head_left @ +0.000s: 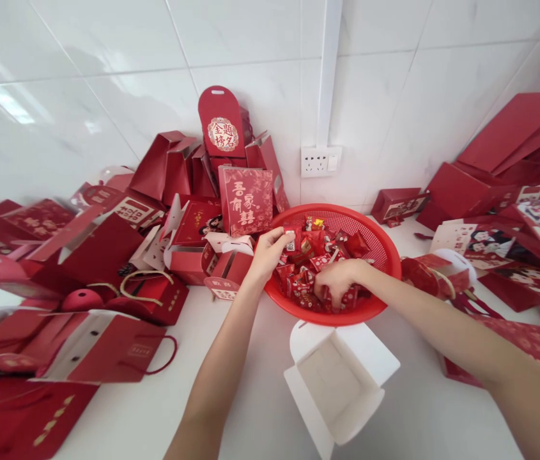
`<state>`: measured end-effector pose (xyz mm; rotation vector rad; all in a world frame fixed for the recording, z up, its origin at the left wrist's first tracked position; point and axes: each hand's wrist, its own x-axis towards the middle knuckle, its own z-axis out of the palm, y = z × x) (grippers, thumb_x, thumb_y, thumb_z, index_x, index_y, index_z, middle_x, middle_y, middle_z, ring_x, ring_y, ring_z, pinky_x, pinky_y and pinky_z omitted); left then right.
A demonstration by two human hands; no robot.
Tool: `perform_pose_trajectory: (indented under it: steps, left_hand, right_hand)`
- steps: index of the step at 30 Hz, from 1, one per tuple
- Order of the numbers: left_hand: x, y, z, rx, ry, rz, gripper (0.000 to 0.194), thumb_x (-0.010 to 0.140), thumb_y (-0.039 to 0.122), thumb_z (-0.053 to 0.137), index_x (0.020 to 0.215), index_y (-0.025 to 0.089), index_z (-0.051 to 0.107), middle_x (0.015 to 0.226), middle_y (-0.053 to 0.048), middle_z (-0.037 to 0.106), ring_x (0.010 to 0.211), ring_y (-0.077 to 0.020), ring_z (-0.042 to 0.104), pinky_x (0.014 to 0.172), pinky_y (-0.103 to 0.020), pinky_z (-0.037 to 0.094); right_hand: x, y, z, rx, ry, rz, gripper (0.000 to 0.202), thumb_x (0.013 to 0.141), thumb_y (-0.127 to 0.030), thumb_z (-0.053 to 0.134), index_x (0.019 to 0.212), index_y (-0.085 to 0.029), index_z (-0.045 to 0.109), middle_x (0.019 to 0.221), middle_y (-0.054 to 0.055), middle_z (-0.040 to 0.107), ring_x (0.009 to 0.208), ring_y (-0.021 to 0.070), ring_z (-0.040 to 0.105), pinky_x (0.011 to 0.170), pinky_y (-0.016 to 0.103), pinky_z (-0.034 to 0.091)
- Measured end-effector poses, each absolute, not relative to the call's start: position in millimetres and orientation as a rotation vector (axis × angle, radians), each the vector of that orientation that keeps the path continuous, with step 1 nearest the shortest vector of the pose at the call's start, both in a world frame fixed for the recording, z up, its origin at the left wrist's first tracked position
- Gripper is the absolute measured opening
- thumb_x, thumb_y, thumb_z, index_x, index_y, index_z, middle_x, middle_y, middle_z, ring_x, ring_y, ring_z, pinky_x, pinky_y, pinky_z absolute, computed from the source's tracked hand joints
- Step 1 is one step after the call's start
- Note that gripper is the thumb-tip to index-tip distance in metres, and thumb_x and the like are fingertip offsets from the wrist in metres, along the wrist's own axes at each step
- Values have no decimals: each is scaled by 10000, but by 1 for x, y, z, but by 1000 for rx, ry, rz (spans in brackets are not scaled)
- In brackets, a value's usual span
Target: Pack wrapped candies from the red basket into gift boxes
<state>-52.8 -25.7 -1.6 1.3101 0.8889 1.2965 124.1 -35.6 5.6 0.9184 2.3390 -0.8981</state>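
Fingers of the left hand [266, 254] pinched a red candy packet [293, 239] at frame centre; right hand [337, 281] fingers curled into candies inside the red basket [385, 255]. Below stood an open white box [341, 377] on the tabletop [413, 415].

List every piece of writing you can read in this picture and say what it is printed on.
"金题榜名": round emblem on the tall arched red card against the wall.
"吾家有喜": front of the upright red box behind the red basket.
Too small or blurred: print on the candy wrappers, the packet in the left hand, and the other bags.
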Motion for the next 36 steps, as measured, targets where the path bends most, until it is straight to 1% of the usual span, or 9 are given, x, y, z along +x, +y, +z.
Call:
perform_pose_trajectory:
  steps: [1, 3, 7, 14, 18, 22, 28, 32, 36]
  left_hand:
    - [-53, -26, -2, 1313, 890, 1294, 305, 669, 436, 796, 643, 177, 638, 615, 45, 583, 629, -117, 503, 626, -222, 409]
    - [-53, -26, -2, 1320, 891, 1289, 312, 667, 437, 800, 633, 177, 631, 609, 44, 581, 628, -118, 505, 623, -223, 409]
    - [-53, -25, -4, 1311, 883, 1273, 318, 666, 443, 805, 647, 176, 632, 610, 46, 580, 618, -115, 506, 622, -223, 411]
    - [-53, -24, -5, 1308, 851, 1242, 315, 674, 441, 801, 660, 168, 645, 614, 51, 589, 619, -107, 508, 612, -210, 404]
    - [-53, -24, -4, 1316, 852, 1240, 310, 676, 437, 797, 658, 169, 643, 608, 51, 583, 629, -110, 516, 630, -213, 409]
    - [-54, -24, -5, 1329, 860, 1235, 309, 683, 440, 789, 663, 170, 638, 626, 50, 589, 613, -106, 504, 637, -220, 409]
    - [-53, -23, -5, 1359, 855, 1237, 297, 695, 422, 780, 651, 170, 629, 618, 51, 567, 614, -105, 493, 634, -220, 401]
    - [-54, -23, -7, 1368, 868, 1226, 296, 713, 408, 767, 630, 173, 607, 588, 53, 531, 595, -104, 481, 606, -219, 394]
    - [-55, -23, -7, 1380, 843, 1224, 279, 728, 426, 766, 700, 167, 665, 632, 41, 583, 625, -110, 509, 627, -219, 411]
  right_hand:
    - [124, -36, 5, 919, 2339, -903, 120, 568, -197, 801, 642, -220, 709, 597, -49, 627, 567, 149, 533, 552, 264, 365]
    - [125, -37, 4, 940, 2364, -930, 112, 583, -111, 714, 578, -212, 667, 528, -58, 576, 524, 136, 502, 542, 263, 347]
    - [138, -33, 8, 1056, 2488, -998, 135, 591, -70, 629, 573, -203, 617, 533, -57, 555, 525, 124, 484, 566, 264, 348]
    - [169, -18, 9, 1431, 2727, -1214, 57, 622, -174, 569, 664, -209, 550, 623, -31, 589, 592, 143, 540, 591, 262, 392]
    - [177, -15, 7, 1554, 2820, -1440, 98, 634, -259, 568, 693, -219, 501, 652, -30, 578, 624, 148, 562, 611, 271, 433]
    - [177, -15, 7, 1587, 2873, -1617, 183, 634, -297, 620, 693, -224, 463, 645, -47, 545, 604, 132, 541, 583, 262, 421]
    - [176, -17, 9, 1568, 2899, -1757, 262, 646, -287, 704, 675, -220, 452, 624, -59, 544, 592, 125, 565, 571, 251, 418]
    - [175, -18, 9, 1576, 2917, -1806, 281, 712, -324, 734, 706, -217, 475, 651, -40, 604, 630, 140, 620, 628, 271, 465]
    - [175, -21, 10, 1586, 2895, -1999, 319, 772, -360, 754, 803, -226, 466, 714, -29, 671, 669, 162, 688, 678, 294, 514]
